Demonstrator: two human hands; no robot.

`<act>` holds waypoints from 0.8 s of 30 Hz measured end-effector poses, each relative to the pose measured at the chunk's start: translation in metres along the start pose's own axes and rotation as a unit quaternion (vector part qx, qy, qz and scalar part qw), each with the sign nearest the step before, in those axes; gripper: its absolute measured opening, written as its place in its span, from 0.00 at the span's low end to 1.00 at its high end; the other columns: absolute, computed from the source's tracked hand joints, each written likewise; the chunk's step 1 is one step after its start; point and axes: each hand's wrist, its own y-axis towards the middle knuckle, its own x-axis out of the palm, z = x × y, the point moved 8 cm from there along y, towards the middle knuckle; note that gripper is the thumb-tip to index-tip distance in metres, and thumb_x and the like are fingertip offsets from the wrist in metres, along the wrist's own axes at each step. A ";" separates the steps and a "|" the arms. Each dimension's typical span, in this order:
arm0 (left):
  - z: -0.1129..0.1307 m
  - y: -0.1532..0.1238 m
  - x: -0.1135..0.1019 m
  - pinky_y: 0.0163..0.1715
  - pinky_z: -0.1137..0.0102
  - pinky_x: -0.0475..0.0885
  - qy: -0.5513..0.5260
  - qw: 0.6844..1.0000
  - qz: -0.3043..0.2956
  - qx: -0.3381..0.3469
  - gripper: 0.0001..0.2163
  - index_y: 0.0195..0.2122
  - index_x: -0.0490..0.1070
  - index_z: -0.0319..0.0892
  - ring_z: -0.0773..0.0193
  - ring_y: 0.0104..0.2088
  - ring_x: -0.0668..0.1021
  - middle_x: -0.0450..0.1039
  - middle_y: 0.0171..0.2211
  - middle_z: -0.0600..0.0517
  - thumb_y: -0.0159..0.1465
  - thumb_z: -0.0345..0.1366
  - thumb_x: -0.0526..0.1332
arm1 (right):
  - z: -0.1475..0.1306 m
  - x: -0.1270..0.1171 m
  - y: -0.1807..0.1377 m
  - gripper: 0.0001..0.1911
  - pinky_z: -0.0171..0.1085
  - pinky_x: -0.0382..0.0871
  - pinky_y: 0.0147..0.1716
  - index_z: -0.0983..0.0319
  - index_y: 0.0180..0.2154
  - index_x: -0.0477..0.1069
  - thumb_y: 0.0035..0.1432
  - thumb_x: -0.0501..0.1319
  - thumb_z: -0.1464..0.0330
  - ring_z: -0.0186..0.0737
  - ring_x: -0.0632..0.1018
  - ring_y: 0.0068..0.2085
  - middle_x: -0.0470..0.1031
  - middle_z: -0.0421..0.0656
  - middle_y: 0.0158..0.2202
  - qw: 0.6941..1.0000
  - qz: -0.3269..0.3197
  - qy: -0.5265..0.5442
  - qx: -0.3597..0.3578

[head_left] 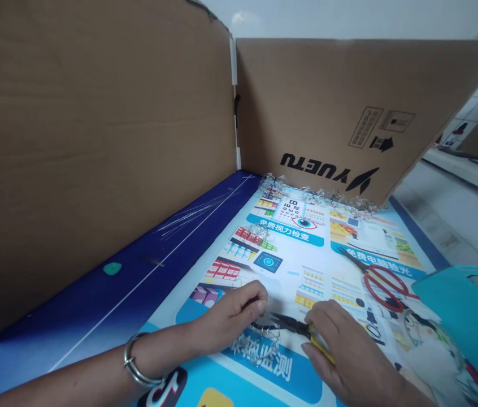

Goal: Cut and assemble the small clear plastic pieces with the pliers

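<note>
Nearest to the camera are the two forearms, with a metal bracelet (pixel 131 359) on the left wrist. Left hand (pixel 241 314) has thumb and forefinger pressed together, pinching, as it seems, a small shiny wire piece (pixel 269 318). Right hand (pixel 344 345) is closed around the yellow handles of the pliers (pixel 290 325), whose dark tips point to the left fingertips. Whether these tips bite on the wire, I cannot tell.

Just below the left hand lies a tangled clump of wire (pixel 256 347) on the printed sheet (pixel 277 282). Beyond both hands, a row of similar pieces (pixel 324 198) lies along the foot of the cardboard wall (pixel 307 85), and farther to the left of it, loose thin strands (pixel 196 212) are spread. Red-handled scissors (pixel 387 288) lie beyond the right hand, to its right.

In my judgement, the step in hand is working one piece with the pliers. The next move calls for a steady left pinch and careful placing of the tips, well away from the fingers.
</note>
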 end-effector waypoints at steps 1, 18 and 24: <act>0.000 0.000 0.000 0.29 0.73 0.61 0.007 1.000 0.000 0.001 0.09 0.31 0.59 0.40 0.68 0.28 0.64 0.61 0.27 0.55 0.66 0.38 0.46 | -0.002 -0.001 0.001 0.09 0.45 0.63 0.38 0.61 0.40 0.64 0.57 0.52 0.68 0.45 0.66 0.40 0.66 0.48 0.39 1.000 0.005 -0.001 0.000; 0.003 0.002 0.002 0.31 0.72 0.61 0.141 0.989 0.012 0.053 0.08 0.30 0.61 0.40 0.67 0.30 0.65 0.63 0.29 0.53 0.65 0.33 0.47 | -0.009 0.005 -0.001 0.07 0.45 0.60 0.38 0.61 0.35 0.65 0.57 0.53 0.65 0.46 0.64 0.40 0.65 0.46 0.37 0.999 -0.013 -0.017 0.032; 0.014 0.002 0.002 0.33 0.71 0.61 0.152 0.983 0.025 0.100 0.07 0.28 0.60 0.40 0.66 0.33 0.65 0.62 0.30 0.52 0.64 0.30 0.48 | -0.008 0.005 -0.001 0.07 0.44 0.59 0.38 0.61 0.35 0.65 0.57 0.53 0.65 0.45 0.64 0.40 0.64 0.45 0.37 0.999 -0.009 -0.014 0.043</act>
